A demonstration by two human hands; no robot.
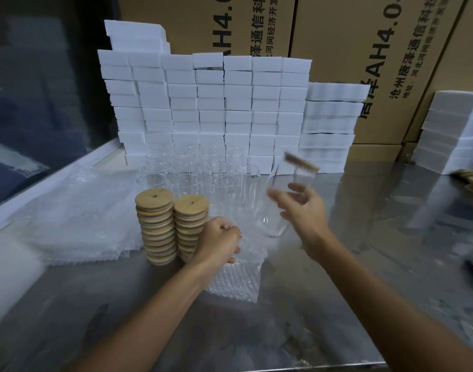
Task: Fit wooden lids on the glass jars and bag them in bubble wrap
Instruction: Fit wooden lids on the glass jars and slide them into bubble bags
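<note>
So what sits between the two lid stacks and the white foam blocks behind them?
Head view: rows of open glass jars stand between the lid stacks and the foam blocks.
</note>
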